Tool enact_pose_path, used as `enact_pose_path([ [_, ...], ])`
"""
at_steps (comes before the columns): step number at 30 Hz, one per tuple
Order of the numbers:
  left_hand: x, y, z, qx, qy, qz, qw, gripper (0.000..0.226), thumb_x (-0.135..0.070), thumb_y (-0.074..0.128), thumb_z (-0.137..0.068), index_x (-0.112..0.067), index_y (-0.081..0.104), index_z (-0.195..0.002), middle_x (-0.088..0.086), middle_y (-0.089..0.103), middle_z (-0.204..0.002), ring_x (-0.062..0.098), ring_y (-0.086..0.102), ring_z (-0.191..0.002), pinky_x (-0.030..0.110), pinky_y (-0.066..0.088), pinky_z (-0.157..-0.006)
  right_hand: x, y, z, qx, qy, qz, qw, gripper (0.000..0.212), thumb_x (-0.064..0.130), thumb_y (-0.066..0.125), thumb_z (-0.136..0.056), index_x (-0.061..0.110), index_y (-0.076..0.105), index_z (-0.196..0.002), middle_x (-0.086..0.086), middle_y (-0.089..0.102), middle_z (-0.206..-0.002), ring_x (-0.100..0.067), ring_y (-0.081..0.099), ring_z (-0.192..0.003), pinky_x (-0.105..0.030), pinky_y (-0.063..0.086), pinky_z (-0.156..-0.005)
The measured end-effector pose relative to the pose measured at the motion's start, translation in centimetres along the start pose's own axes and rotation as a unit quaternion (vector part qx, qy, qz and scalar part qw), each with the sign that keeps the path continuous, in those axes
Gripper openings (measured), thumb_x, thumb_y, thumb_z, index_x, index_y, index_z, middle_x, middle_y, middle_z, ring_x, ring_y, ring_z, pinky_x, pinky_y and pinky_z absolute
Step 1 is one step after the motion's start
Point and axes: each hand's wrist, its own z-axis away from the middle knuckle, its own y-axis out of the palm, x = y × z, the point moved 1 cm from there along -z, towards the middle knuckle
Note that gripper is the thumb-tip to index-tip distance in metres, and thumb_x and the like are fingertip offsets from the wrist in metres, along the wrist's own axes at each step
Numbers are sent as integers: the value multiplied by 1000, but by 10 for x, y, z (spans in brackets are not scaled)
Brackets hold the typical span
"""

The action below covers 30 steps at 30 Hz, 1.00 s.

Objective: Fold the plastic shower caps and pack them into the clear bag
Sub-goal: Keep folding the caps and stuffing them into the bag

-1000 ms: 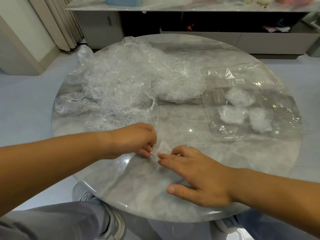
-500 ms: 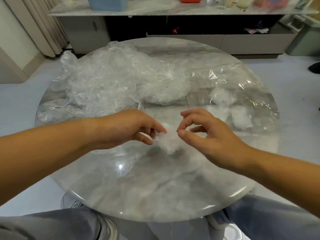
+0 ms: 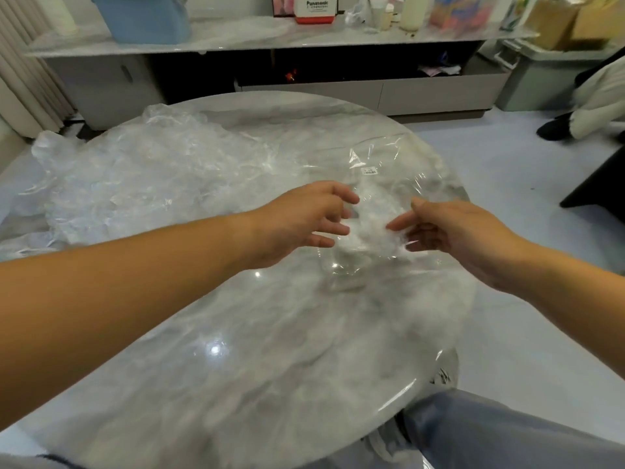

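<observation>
A small folded shower cap (image 3: 368,231), white and blurred, lies between my two hands at the near side of the clear bag (image 3: 399,157). The bag lies flat on the right of the round marble table (image 3: 236,350), with a white label near its far edge. My left hand (image 3: 304,225) reaches in from the left with its fingers spread and loose, just beside the cap. Opposite it is my right hand (image 3: 446,231), thumb and fingers extended towards the cap with a gap between them. A big heap of unfolded shower caps (image 3: 142,184) covers the table's left side.
Behind the table runs a long low cabinet (image 3: 372,93) with a cluttered shelf top holding a blue container (image 3: 145,15) and bottles. A grey bin (image 3: 541,79) and a seated person's legs (image 3: 588,106) are at the far right. My knees show below the table edge.
Both hands moved away from me and to the right, from the table's middle to the clear bag. The left hand's pinch on the folded cap has loosened and its fingers have spread.
</observation>
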Motion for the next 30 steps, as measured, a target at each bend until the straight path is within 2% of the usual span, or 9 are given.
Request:
enact_pose_path([
  [1,4,1,-6,-19,11,-73,997,33,-23,55,-83,-24,64,-115,5,64,-124,20,65,-113,38,53,-100,-6,-4,-2,-3,12,-3,1000,48,35,46,-106,16,82,-80,-11,76,-108,-24,67,-93,-44,52,-102],
  [3,12,6,-10,-1,55,-255,965,27,-28,50,-92,-25,68,-113,0,65,-122,18,60,-115,25,46,-99,-15,-7,-4,-4,41,-10,999,50,37,46,-105,12,81,-79,-19,75,-105,-24,66,-86,-45,54,-99],
  [7,34,22,-2,149,103,-460,869,53,-41,32,-92,-18,71,-119,3,44,-152,5,28,-136,7,19,-102,-32,-8,-2,39,114,5,993,62,46,42,-105,6,81,-80,-21,71,-92,-26,64,-81,-42,57,-88],
  [10,56,28,-2,170,115,-536,819,60,-51,24,-91,-29,62,-134,-1,13,-168,8,5,-150,28,11,-122,-43,-7,-1,62,145,19,987,66,49,38,-105,4,81,-83,-13,72,-84,-24,63,-80,-38,53,-84],
  [13,66,33,0,154,143,-604,769,59,-55,18,-99,-33,47,-145,0,-8,-169,13,-7,-153,42,13,-123,-49,-4,0,79,158,45,983,69,51,34,-106,7,82,-83,-8,74,-79,-21,64,-78,-36,50,-81],
  [16,72,34,1,111,144,-633,752,68,-63,14,-100,-26,35,-153,-2,-16,-168,14,-7,-153,39,13,-122,-52,-2,-1,87,168,52,981,72,53,32,-106,7,82,-85,-11,75,-82,-18,66,-76,-34,49,-78],
  [19,76,33,0,79,142,-645,747,86,-70,3,-91,-19,21,-158,-2,-11,-168,17,0,-153,37,12,-122,-52,1,-3,83,178,42,980,74,55,31,-105,3,81,-91,-13,73,-83,-20,65,-76,-34,48,-75],
  [24,72,30,2,57,158,-657,734,87,-67,5,-93,-13,6,-161,3,-2,-168,19,0,-152,34,4,-121,-53,5,-7,64,187,8,980,75,61,34,-102,0,78,-97,-17,68,-83,-23,63,-71,-34,47,-68],
  [30,64,29,11,45,186,-665,721,86,-66,11,-95,-10,11,-160,6,8,-167,21,7,-151,35,8,-120,-45,21,-9,56,220,-153,962,73,62,37,-101,-3,67,-118,-14,62,-90,-23,60,-67,-33,45,-61],
])
